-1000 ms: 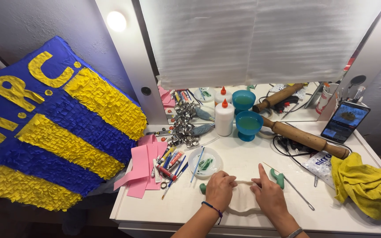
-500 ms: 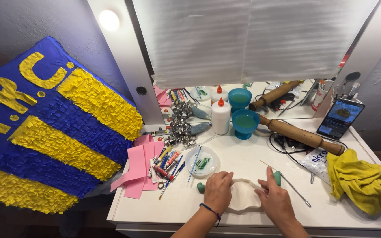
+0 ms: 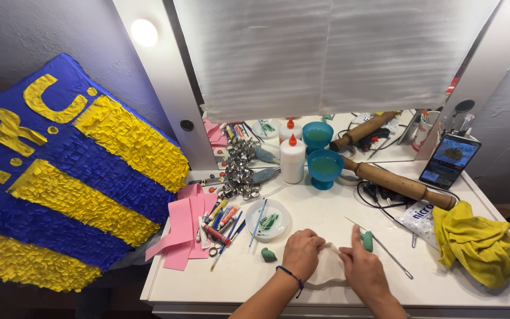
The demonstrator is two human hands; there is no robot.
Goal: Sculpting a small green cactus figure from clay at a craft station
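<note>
The person's left hand (image 3: pixel 302 253) and right hand (image 3: pixel 363 270) lay close together at the near edge of the white counter (image 3: pixel 243 277), both closed on a pale sheet of white clay (image 3: pixel 329 269) that rested flat between them; the fingers seemed to pinch its upper edge, though the hands hid most of the grip. The left wrist carried a dark wristband (image 3: pixel 288 275). At nine o'clock from the left hand sat a small green clay lump (image 3: pixel 268 255), and at eleven o'clock a clear round dish (image 3: pixel 268 220) with green scraps. At twelve o'clock from the right hand lay a green-handled tool (image 3: pixel 368 241), just beside the thumb. Farther off at twelve o'clock stood a blue goblet (image 3: pixel 325 167) and a white glue bottle (image 3: pixel 293 160) with an orange tip. A wooden rolling pin (image 3: pixel 400 184) ran toward two o'clock, a phone (image 3: pixel 450 160) beyond it. A yellow cloth (image 3: pixel 476 243) lay at three o'clock, pink paper strips (image 3: pixel 182 233) and pens (image 3: pixel 219 220) at nine to ten o'clock, with a blue and yellow fringed piñata (image 3: pixel 60 171) beyond them.
</note>
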